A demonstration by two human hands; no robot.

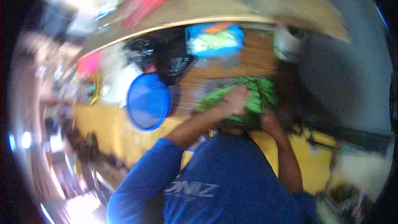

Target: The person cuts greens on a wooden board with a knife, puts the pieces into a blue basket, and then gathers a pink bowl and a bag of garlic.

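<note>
Motion blur smears the whole view. A bright green bundle (262, 89) with darker green patches, leafy or crumpled in look, lies on the brown wooden tabletop (257, 56) in front of me. My left hand (236, 99) is on top of this bundle, its fingers bent over it. At the near right edge of the bundle is my right hand (270, 122), closed like a fist. Whatever it may hold is too blurred to make out. A grey patch, perhaps a board or sheet, shows beside the bundle on its far left side.
Left of my hands stands a round blue basin (148, 101), with black plastic bags (172, 60) behind it. A blue basket (214, 39) of pale green contents sits farther back. A whitish container (287, 43) is at the back right, below a raised wooden shelf (232, 0).
</note>
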